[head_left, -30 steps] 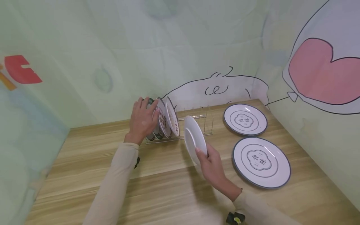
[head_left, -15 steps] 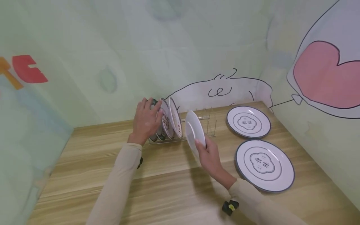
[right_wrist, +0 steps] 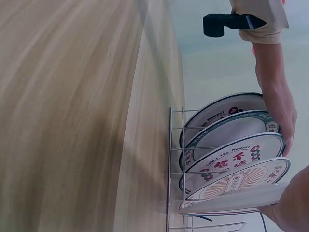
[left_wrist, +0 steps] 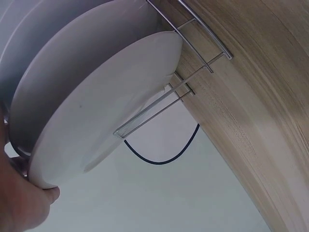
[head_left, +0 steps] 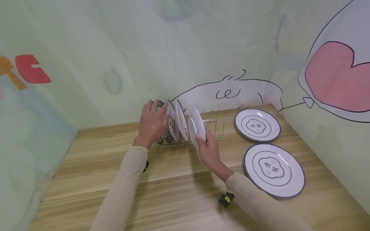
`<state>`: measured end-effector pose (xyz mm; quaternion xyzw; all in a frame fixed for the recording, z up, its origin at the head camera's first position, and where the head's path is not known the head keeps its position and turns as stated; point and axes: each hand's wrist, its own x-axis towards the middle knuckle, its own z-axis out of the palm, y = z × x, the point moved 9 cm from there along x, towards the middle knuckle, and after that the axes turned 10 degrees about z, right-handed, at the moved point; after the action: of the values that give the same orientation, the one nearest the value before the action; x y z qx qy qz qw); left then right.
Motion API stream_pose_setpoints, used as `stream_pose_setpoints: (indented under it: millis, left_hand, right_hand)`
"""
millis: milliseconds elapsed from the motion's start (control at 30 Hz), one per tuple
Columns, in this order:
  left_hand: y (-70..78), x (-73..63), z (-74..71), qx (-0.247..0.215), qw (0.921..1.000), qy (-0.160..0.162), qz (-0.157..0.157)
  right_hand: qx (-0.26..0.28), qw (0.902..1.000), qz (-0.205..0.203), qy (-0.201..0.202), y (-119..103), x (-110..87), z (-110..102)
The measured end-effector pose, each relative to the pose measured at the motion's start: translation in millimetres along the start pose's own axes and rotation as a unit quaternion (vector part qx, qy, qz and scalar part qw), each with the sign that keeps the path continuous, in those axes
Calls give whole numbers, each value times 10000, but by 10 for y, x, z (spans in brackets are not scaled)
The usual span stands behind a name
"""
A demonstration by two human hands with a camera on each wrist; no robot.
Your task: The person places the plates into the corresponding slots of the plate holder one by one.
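Note:
My right hand (head_left: pixel 209 151) pinches a white plate (head_left: pixel 196 123) by its near edge, thumb on the face towards the left. It is held upright over the wire plate rack (right_wrist: pixel 170 159), its lower edge close to the wires in the right wrist view. Several patterned plates stand on edge in the rack's left part, among them one with red lettering (right_wrist: pixel 231 162) and one with a green rim (right_wrist: pixel 227 129). My left hand (head_left: pixel 153 123) grips upper rims of the leftmost plates, a fingertip (left_wrist: pixel 54 194) curling round the outermost plate's edge (left_wrist: pixel 106 101).
Two white plates with blue rims, a farther one (head_left: pixel 257 125) and a nearer one (head_left: pixel 274 170), lie flat to the right on the wooden table (head_left: pixel 173 199). Free slots show at the rack's right end. A printed cloth wall (head_left: pixel 138 57) stands behind the table.
My right hand has carried the white plate up and left, closer to the plates in the rack. My left hand has stayed at their rims while the head view shifted slightly.

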<state>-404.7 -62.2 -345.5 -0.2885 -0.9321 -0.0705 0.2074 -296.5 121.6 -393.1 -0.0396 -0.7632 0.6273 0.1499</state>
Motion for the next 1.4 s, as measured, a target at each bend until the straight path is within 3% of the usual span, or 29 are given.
stream_pose_setpoints:
  millis: [467, 1400]
  left_hand:
    - [-2, -3, -5, -11, 10000, -43, -22]
    - [-22, 7, 13, -14, 9999, -102, -102]
  right_hand:
    - [-245, 9993, -270, 106, -52, 238, 189]
    - [-618, 9978, -220, -46, 70, 603, 492]
